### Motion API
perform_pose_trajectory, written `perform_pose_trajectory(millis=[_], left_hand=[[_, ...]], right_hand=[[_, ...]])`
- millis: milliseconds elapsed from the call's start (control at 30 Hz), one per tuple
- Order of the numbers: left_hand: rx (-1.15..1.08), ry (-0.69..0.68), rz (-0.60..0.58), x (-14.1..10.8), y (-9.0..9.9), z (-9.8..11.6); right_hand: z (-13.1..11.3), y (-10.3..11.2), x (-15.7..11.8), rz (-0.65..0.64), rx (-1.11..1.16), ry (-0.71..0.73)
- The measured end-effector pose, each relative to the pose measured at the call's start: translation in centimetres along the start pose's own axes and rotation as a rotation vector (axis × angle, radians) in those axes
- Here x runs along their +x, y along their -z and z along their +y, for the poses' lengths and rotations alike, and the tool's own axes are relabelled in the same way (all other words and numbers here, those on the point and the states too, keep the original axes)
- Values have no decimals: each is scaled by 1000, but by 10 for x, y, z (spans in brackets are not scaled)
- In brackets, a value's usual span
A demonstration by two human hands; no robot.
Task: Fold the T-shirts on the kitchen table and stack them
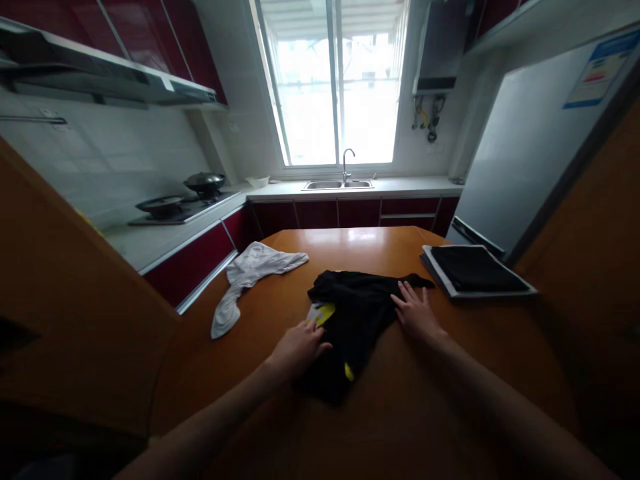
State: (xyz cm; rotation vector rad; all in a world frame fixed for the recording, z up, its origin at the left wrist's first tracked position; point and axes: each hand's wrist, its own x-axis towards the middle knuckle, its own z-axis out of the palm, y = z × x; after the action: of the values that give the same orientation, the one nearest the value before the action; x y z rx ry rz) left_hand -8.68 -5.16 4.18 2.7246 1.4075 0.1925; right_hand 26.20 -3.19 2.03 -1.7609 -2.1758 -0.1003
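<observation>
A black garment (357, 307) with yellow and white patches lies crumpled on the wooden table, one narrow end stretching to the right. My left hand (299, 348) rests on its left side beside a yellow-and-white patch (321, 312), thumb apart from the bent fingers. Flat on the garment's right part lies my right hand (416, 315), with its fingers spread. To the left, a white garment (257, 265) is loosely laid out, touched by neither hand. A folded black and white stack of cloth (477, 270) sits at the right, beyond my right hand.
The wooden table (350, 237) has a rounded edge. Behind it runs a counter with a sink (325, 185) and faucet (345, 163) under a window. A stove with a pan (161, 205) and a lidded pot (204, 181) stands left; a refrigerator (525, 133) stands right.
</observation>
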Motion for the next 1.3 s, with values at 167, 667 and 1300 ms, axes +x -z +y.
perform_pose_trajectory(millis=[167, 667, 1300], left_hand=[[-224, -143, -47, -24, 11, 28], [-261, -123, 25, -54, 15, -2], [-339, -16, 239, 126, -1, -119]], right_hand=[[-72, 2, -10, 54, 193, 22], [-47, 17, -80, -225, 366, 226], [-21, 42, -50, -54, 768, 188]])
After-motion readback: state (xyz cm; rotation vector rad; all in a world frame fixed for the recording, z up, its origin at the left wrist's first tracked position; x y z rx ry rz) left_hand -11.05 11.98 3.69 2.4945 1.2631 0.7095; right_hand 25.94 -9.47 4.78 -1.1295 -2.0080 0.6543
